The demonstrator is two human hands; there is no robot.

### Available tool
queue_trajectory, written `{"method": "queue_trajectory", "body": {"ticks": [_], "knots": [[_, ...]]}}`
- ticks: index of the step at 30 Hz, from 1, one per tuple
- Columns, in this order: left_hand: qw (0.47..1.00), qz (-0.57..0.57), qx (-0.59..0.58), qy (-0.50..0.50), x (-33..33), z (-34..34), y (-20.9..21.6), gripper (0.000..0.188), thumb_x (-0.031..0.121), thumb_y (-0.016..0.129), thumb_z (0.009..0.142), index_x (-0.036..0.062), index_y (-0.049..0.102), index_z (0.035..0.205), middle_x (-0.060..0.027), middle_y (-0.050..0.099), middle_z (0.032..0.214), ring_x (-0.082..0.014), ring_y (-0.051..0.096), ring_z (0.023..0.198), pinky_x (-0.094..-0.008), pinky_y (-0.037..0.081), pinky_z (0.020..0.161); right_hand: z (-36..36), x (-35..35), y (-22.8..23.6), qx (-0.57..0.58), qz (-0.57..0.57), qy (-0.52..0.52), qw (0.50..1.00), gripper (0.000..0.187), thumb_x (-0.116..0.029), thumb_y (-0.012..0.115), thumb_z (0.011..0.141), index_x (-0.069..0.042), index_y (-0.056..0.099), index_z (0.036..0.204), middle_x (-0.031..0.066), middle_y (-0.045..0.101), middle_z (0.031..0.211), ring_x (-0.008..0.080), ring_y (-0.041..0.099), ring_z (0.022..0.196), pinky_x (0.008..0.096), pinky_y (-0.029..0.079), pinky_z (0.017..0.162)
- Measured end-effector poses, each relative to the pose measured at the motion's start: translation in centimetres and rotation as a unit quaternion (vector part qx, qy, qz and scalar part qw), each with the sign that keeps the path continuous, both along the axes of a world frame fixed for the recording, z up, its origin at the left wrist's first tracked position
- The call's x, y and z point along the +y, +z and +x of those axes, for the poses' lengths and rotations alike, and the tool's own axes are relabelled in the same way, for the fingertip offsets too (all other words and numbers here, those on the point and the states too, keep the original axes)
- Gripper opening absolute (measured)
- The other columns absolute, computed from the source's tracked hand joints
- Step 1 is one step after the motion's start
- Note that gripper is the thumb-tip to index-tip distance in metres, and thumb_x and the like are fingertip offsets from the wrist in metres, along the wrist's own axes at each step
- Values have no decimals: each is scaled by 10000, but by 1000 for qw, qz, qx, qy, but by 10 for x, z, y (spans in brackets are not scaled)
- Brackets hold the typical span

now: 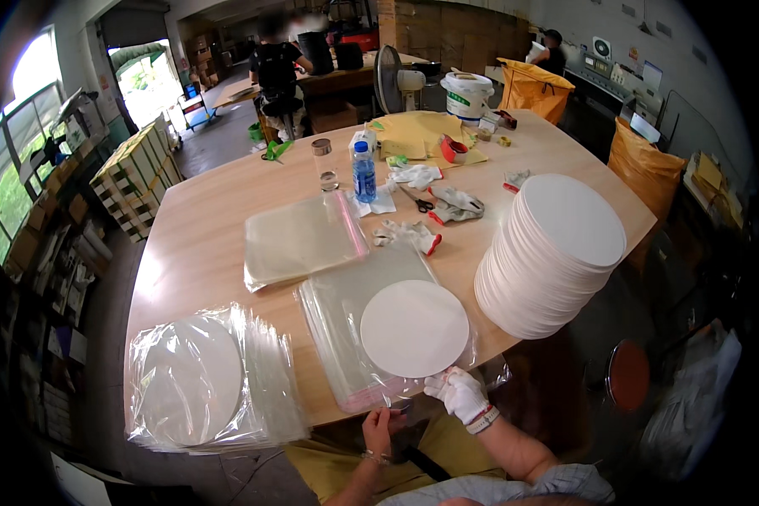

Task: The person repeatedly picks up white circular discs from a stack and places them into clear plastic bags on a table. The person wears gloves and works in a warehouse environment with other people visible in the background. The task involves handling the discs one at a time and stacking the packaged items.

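A white round board (415, 329) lies flat over a stack of clear plastic bags (333, 337) at the near edge of the table. My right hand (457, 395), in a white glove, has its fingers bent at the board's near edge and appears to grip it. My bare left hand (379, 432) pinches the near edge of a clear bag, below and left of the board. To the right stands a tall pile of white round boards (557, 253). Bagged round boards (190, 379) are piled at the left, in wrinkled clear plastic.
Behind the near bags lies another bag stack (304, 236). Farther back are a blue-capped bottle (363, 173), scissors (417, 200), loose work gloves (455, 205), a tape dispenser (453, 149), yellow sheets (413, 131), a white bucket (466, 95) and a fan (390, 80). Other people are beyond.
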State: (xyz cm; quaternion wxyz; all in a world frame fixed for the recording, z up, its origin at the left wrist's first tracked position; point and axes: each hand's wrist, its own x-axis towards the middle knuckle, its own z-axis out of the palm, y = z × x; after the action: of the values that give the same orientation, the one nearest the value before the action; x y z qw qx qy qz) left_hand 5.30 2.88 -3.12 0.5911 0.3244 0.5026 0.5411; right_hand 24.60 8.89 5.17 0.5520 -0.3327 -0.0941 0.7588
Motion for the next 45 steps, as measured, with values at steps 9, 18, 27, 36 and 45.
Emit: {"method": "queue_trajectory", "body": {"ticks": [9,18,27,36,45], "knots": [[990,-134,5,-40,8,-18,54,275,291,493,907,23,551,922,-112,645,870,-223,658,706,-268,500,519,64,-16,1,-132,4,276,952,173,-74,423,868,19,520,976,138,605,942,190,625,696,274,532,563],[983,-156,45,-89,12,-29,39,324,345,500,899,32,582,882,-108,655,889,-181,649,710,-262,483,519,107,40,0,-785,251,-14,566,170,-164,542,793,-10,574,858,184,599,797,356,574,735,414,452,653],[967,-181,-93,-154,-14,-36,12,429,398,458,906,35,585,1098,-67,622,1027,-164,606,883,-315,498,725,-37,-28,3,-664,403,120,618,98,-138,599,730,-56,575,778,91,551,825,271,553,779,367,463,669],[959,-260,-109,-23,-11,-16,36,403,287,349,893,-20,559,1048,-115,621,1058,-237,636,862,-323,516,667,-30,-31,26,-676,513,214,484,118,-189,591,697,-79,553,715,111,547,726,299,556,660,410,469,536],[955,4,286,-82,-10,-52,24,272,253,501,875,26,623,960,-124,616,973,-244,592,852,-329,467,700,351,-177,-93,-904,-44,259,338,474,-174,539,767,-73,432,1218,171,428,1239,327,433,1113,386,372,937]]}}
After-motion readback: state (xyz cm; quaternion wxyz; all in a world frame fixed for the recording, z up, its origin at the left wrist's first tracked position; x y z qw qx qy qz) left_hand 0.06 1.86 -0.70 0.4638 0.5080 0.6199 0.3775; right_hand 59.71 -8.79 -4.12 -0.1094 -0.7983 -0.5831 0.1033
